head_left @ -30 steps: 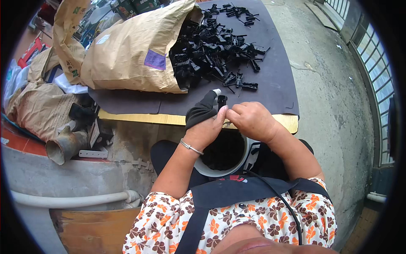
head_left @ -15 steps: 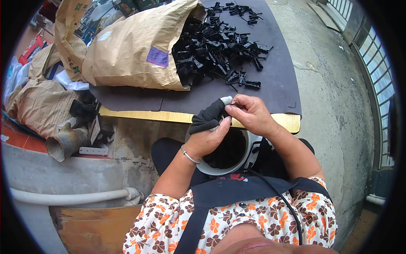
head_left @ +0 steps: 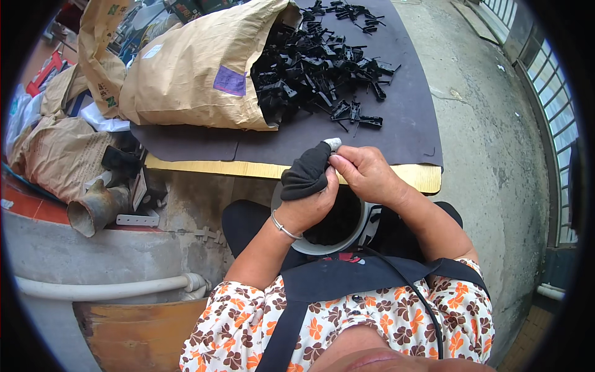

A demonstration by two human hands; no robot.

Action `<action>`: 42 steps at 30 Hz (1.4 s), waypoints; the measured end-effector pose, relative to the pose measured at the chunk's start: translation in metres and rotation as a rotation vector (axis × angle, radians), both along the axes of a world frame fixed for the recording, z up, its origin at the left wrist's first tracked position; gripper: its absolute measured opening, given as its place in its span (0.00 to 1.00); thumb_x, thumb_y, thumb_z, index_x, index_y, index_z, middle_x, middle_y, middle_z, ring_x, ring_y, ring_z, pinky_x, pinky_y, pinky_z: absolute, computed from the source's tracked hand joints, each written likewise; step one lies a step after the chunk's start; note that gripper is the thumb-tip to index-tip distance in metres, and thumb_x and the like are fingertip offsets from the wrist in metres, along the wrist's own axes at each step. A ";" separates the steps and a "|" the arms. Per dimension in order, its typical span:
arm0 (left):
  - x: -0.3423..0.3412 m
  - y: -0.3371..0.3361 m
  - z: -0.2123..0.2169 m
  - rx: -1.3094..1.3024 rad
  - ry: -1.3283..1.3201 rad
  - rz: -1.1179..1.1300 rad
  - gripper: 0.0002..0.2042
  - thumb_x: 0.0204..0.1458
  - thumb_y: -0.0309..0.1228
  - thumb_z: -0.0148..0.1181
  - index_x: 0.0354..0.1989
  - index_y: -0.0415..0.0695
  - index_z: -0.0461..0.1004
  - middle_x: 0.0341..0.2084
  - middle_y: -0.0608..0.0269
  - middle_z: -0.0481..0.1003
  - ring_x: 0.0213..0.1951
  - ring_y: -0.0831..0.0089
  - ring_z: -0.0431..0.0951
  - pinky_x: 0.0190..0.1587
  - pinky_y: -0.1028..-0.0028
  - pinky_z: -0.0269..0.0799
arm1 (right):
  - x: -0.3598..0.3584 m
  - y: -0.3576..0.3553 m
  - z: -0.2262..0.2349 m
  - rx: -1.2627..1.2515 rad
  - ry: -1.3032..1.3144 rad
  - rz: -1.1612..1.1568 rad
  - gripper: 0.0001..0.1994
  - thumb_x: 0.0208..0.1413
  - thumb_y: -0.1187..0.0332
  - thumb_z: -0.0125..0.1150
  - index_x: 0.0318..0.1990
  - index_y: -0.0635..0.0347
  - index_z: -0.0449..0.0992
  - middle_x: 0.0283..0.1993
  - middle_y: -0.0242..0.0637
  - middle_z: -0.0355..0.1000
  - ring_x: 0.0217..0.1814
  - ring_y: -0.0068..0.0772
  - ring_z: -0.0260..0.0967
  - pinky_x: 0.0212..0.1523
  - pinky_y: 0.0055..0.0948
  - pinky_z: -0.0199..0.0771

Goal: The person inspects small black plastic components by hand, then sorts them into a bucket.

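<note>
Close together over the table's front edge, my two hands meet at the fingertips. A black cloth cover (head_left: 304,172) wraps the fingers of my left hand (head_left: 313,208), and a whitish wrapped fingertip (head_left: 333,144) sticks out of it. My right hand (head_left: 370,177) is closed, its thumb and forefinger pinched against the left fingers. Whatever sits between them is too small and hidden to make out. Below the hands stands a pale bucket (head_left: 320,250) with dark contents, between my knees. Beyond lies a heap of small black plastic parts (head_left: 316,71), spilling from a brown paper sack (head_left: 186,84).
The heap and sack rest on a dark-covered table (head_left: 396,118) with a yellow front edge. At left are a crumpled brown sack (head_left: 59,152), a rusty pipe piece (head_left: 96,209) and a white pipe (head_left: 105,286). A metal railing (head_left: 551,105) runs along the right.
Both hands stay together. My right fingers have curled in more tightly, and the left hand has shifted slightly to the right and turned a little.
</note>
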State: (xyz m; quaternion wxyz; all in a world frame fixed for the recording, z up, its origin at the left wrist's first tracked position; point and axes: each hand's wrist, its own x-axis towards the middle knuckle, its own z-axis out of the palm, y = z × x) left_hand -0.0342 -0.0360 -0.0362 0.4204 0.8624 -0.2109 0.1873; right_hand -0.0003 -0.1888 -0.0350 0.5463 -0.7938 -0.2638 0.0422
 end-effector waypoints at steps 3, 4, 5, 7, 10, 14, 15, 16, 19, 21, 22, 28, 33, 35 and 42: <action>-0.001 -0.002 0.004 0.055 -0.046 0.047 0.17 0.48 0.21 0.51 0.48 0.33 0.68 0.40 0.48 0.73 0.39 0.57 0.75 0.45 0.68 0.70 | -0.002 0.008 -0.011 0.107 0.016 -0.031 0.12 0.57 0.66 0.52 0.28 0.66 0.69 0.20 0.48 0.66 0.21 0.46 0.61 0.25 0.34 0.64; -0.001 -0.002 0.002 0.056 -0.053 0.060 0.16 0.48 0.21 0.51 0.48 0.33 0.68 0.40 0.48 0.73 0.39 0.57 0.75 0.44 0.69 0.70 | -0.003 0.011 -0.014 0.161 0.010 -0.040 0.12 0.58 0.66 0.52 0.27 0.66 0.69 0.20 0.47 0.65 0.20 0.43 0.60 0.24 0.33 0.63; -0.002 -0.001 0.001 0.058 -0.060 0.074 0.16 0.48 0.21 0.51 0.48 0.33 0.68 0.40 0.48 0.73 0.39 0.57 0.75 0.44 0.69 0.70 | -0.004 0.013 -0.016 0.215 0.004 -0.050 0.12 0.58 0.66 0.52 0.27 0.66 0.69 0.19 0.46 0.64 0.19 0.40 0.58 0.24 0.32 0.63; -0.006 -0.003 0.002 -0.033 -0.037 0.071 0.16 0.48 0.21 0.51 0.48 0.33 0.68 0.39 0.48 0.73 0.39 0.58 0.75 0.44 0.69 0.70 | -0.005 0.011 -0.020 0.252 0.004 -0.012 0.12 0.59 0.67 0.50 0.27 0.66 0.68 0.19 0.40 0.62 0.21 0.31 0.55 0.24 0.28 0.61; -0.008 -0.002 0.002 -0.139 -0.001 0.068 0.15 0.49 0.21 0.50 0.47 0.33 0.68 0.39 0.48 0.73 0.39 0.58 0.75 0.44 0.69 0.70 | -0.008 0.009 -0.015 0.261 0.024 0.019 0.12 0.61 0.67 0.48 0.27 0.65 0.67 0.19 0.31 0.58 0.23 0.21 0.53 0.25 0.24 0.59; -0.009 -0.005 0.009 -0.026 -0.063 0.093 0.15 0.49 0.20 0.50 0.47 0.33 0.67 0.39 0.48 0.73 0.40 0.58 0.75 0.44 0.69 0.69 | -0.009 0.010 -0.007 0.220 0.077 -0.014 0.13 0.61 0.67 0.47 0.26 0.65 0.67 0.19 0.31 0.59 0.24 0.21 0.53 0.25 0.24 0.59; -0.007 -0.004 0.007 -0.025 -0.062 0.092 0.15 0.49 0.20 0.50 0.47 0.33 0.67 0.39 0.48 0.73 0.40 0.58 0.75 0.44 0.69 0.69 | -0.009 0.011 -0.008 0.221 0.078 -0.015 0.13 0.61 0.67 0.47 0.26 0.65 0.67 0.19 0.31 0.59 0.24 0.21 0.53 0.25 0.24 0.59; -0.005 -0.002 0.004 0.043 -0.075 0.097 0.16 0.49 0.21 0.50 0.48 0.34 0.67 0.39 0.48 0.72 0.40 0.57 0.75 0.44 0.69 0.69 | -0.007 0.012 -0.009 0.177 0.055 -0.026 0.13 0.61 0.67 0.48 0.26 0.65 0.67 0.19 0.31 0.59 0.24 0.21 0.53 0.25 0.24 0.60; -0.002 -0.001 0.003 0.060 -0.085 0.086 0.16 0.49 0.21 0.51 0.48 0.34 0.67 0.38 0.49 0.73 0.38 0.59 0.75 0.43 0.70 0.69 | -0.005 0.013 -0.012 0.172 0.024 -0.023 0.12 0.61 0.67 0.49 0.27 0.65 0.67 0.20 0.31 0.61 0.24 0.21 0.54 0.26 0.24 0.60; -0.002 -0.001 0.008 0.009 -0.080 0.073 0.15 0.50 0.22 0.52 0.48 0.35 0.67 0.37 0.51 0.73 0.37 0.61 0.75 0.43 0.71 0.69 | -0.002 0.009 -0.013 0.211 0.016 -0.008 0.12 0.60 0.67 0.49 0.27 0.65 0.67 0.21 0.31 0.62 0.25 0.20 0.55 0.26 0.25 0.61; -0.003 -0.001 0.013 -0.127 0.079 0.056 0.15 0.51 0.22 0.53 0.48 0.35 0.67 0.37 0.55 0.73 0.36 0.69 0.73 0.41 0.75 0.69 | 0.002 0.004 -0.013 0.260 0.040 0.020 0.12 0.60 0.67 0.50 0.28 0.66 0.68 0.22 0.31 0.63 0.26 0.21 0.56 0.27 0.25 0.61; 0.003 0.025 0.013 -0.674 0.520 -0.097 0.16 0.55 0.23 0.52 0.53 0.35 0.66 0.33 0.62 0.73 0.25 0.83 0.69 0.27 0.83 0.66 | 0.007 -0.011 -0.007 0.021 0.128 0.109 0.08 0.52 0.72 0.58 0.36 0.67 0.73 0.30 0.38 0.73 0.31 0.23 0.70 0.31 0.24 0.69; 0.004 0.022 0.010 -0.843 0.580 -0.094 0.18 0.57 0.24 0.48 0.56 0.36 0.61 0.32 0.60 0.73 0.23 0.80 0.69 0.24 0.79 0.67 | 0.010 -0.010 -0.009 0.169 -0.302 0.049 0.04 0.48 0.76 0.60 0.32 0.64 0.75 0.23 0.37 0.69 0.24 0.30 0.67 0.27 0.24 0.67; -0.001 0.017 0.014 -0.718 0.597 -0.113 0.16 0.57 0.24 0.46 0.54 0.36 0.63 0.30 0.61 0.73 0.23 0.79 0.70 0.24 0.79 0.68 | 0.011 -0.011 -0.006 0.231 -0.367 0.041 0.04 0.48 0.78 0.60 0.32 0.63 0.75 0.24 0.35 0.69 0.24 0.26 0.66 0.26 0.22 0.66; -0.006 0.009 0.008 -0.621 0.599 -0.313 0.17 0.53 0.23 0.45 0.52 0.35 0.62 0.27 0.62 0.71 0.21 0.80 0.67 0.22 0.81 0.64 | -0.001 -0.005 -0.002 0.382 0.165 0.077 0.08 0.49 0.76 0.62 0.33 0.62 0.68 0.24 0.25 0.62 0.22 0.12 0.55 0.23 0.16 0.56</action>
